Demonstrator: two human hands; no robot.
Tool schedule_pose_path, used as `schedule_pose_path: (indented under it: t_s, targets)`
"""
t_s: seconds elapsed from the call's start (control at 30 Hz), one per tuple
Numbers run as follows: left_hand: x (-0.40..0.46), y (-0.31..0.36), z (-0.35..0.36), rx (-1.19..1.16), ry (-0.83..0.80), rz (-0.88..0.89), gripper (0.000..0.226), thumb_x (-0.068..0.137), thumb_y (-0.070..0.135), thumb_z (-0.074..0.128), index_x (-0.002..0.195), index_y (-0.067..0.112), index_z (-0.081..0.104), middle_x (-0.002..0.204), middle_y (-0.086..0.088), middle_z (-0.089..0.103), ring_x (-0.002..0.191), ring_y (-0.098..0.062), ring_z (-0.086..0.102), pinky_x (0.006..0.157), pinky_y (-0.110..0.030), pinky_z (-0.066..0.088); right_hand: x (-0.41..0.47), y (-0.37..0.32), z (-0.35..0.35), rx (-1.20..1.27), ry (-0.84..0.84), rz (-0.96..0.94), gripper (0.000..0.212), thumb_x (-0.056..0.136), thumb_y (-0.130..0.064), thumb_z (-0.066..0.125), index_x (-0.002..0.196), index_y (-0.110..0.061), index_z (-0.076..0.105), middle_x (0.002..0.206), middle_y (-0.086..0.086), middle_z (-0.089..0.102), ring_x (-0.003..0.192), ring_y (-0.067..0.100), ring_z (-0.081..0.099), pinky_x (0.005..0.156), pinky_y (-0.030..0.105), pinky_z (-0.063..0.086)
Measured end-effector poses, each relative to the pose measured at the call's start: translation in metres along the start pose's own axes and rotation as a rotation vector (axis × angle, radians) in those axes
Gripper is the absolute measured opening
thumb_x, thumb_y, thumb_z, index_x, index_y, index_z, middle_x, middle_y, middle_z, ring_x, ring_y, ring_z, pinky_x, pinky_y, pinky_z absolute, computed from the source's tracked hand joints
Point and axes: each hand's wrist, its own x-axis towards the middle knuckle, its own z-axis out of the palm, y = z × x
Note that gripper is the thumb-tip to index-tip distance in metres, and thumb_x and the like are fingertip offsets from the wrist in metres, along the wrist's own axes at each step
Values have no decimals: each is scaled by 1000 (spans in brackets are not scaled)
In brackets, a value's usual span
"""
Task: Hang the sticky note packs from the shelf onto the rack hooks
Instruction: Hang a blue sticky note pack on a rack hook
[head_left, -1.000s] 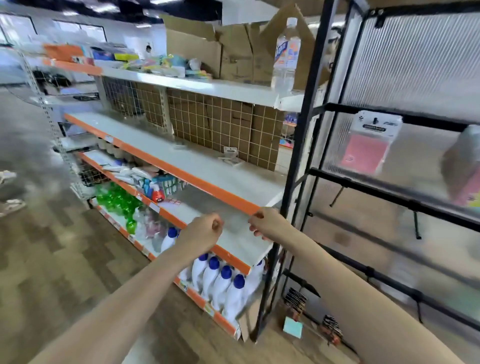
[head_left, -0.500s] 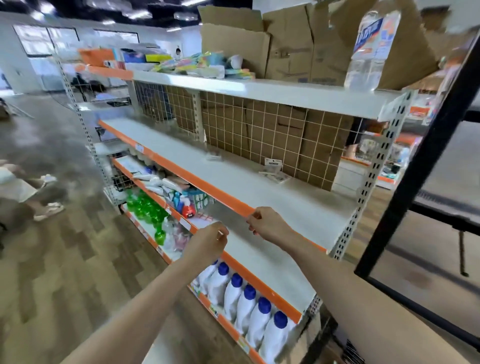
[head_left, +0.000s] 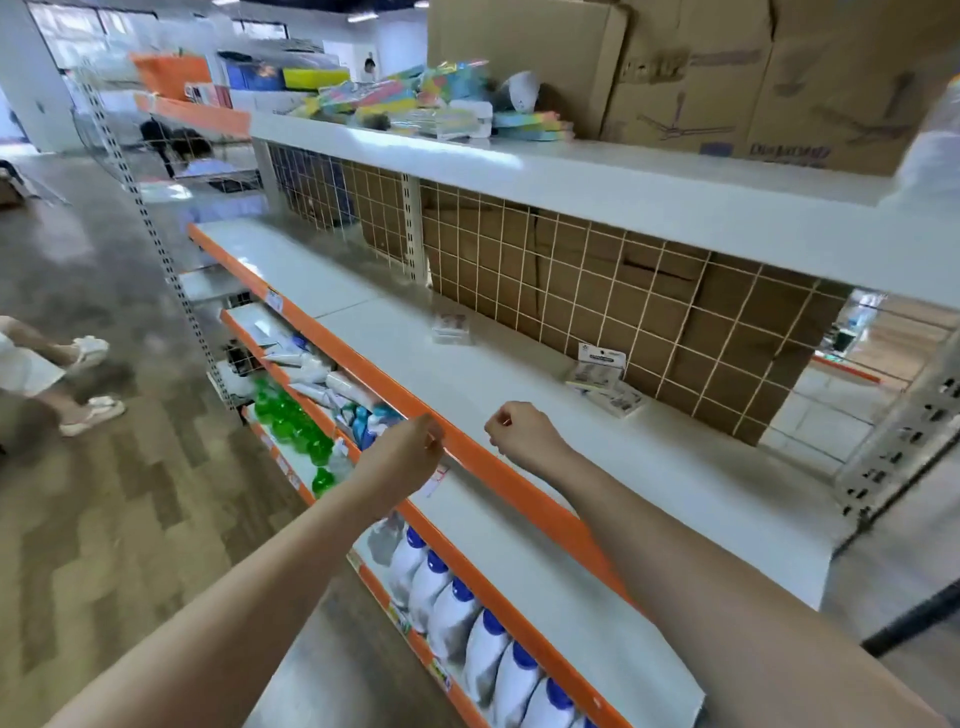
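Shop shelving fills our view: a white shelf (head_left: 519, 395) with an orange front lip runs from far left to near right, backed by a wire grid (head_left: 597, 291) with brown cardboard behind it. We see the sticky note packs (head_left: 602, 376) lying toward the far right of this shelf, one card propped against the grid and others flat just beside it; a further small pack (head_left: 452, 328) lies well apart to their left, too blurred to read.

Our left hand (head_left: 402, 457) hangs in front of the orange lip with its fingers curled in and nothing visible in its grasp. Our right hand (head_left: 522, 436) reaches over the lip above the shelf's near edge, fingers likewise curled, holding nothing we can see. Both hands are well apart from the packs.

Above, a top shelf (head_left: 571, 171) carries large cardboard boxes (head_left: 727, 78) and a heap of colourful packets (head_left: 415, 104). Below, white bottles with blue caps (head_left: 467, 613) stand in a row near us, and green bottles (head_left: 291, 421) sit farther left. At the far left a person's sandalled feet (head_left: 88, 379) stand on the wood-pattern floor (head_left: 130, 519).
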Motion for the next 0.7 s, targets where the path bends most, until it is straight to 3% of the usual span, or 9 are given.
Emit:
schedule_pose_path:
  t_s: [0.1, 0.2, 0.4, 0.6, 0.7]
  targets:
    - [35, -10, 4, -25, -20, 13, 28, 94, 12, 41, 116, 13, 58, 115, -6, 63, 98, -21, 59, 73, -27, 44, 33, 2, 9, -19, 9, 17, 26, 94, -19, 45, 100, 0, 61, 100, 14, 67, 93, 29, 62, 80, 39, 50]
    - [75, -24, 7, -66, -35, 20, 29, 94, 13, 43, 120, 12, 57, 119, -8, 62, 105, -26, 60, 81, -31, 49, 68, 2, 20, -43, 36, 21, 25, 94, -17, 46, 99, 1, 62, 101, 14, 67, 95, 29, 61, 78, 35, 48]
    - [171, -63, 11, -50, -35, 79, 31, 93, 15, 45, 122, 17, 54, 127, -6, 56, 115, -26, 53, 90, -36, 46, 155, -5, 41, -56, 145, 29, 18, 93, -17, 46, 96, -7, 61, 103, 9, 64, 98, 26, 58, 76, 30, 43]
    - [261, -98, 12, -15, -74, 175, 41, 90, 7, 46, 130, 16, 48, 133, -7, 50, 122, -26, 44, 94, -40, 43, 236, -13, 62, -289, 181, 56, 33, 93, -16, 49, 126, -13, 52, 130, 8, 51, 121, 27, 46, 98, 31, 35]
    - [300, -112, 15, 17, -58, 262, 47, 89, 4, 48, 135, 14, 44, 137, -8, 47, 128, -26, 37, 95, -39, 40, 270, -13, 69, -382, 251, 80, 40, 92, -12, 51, 131, -12, 47, 133, 11, 45, 124, 30, 42, 102, 35, 35]
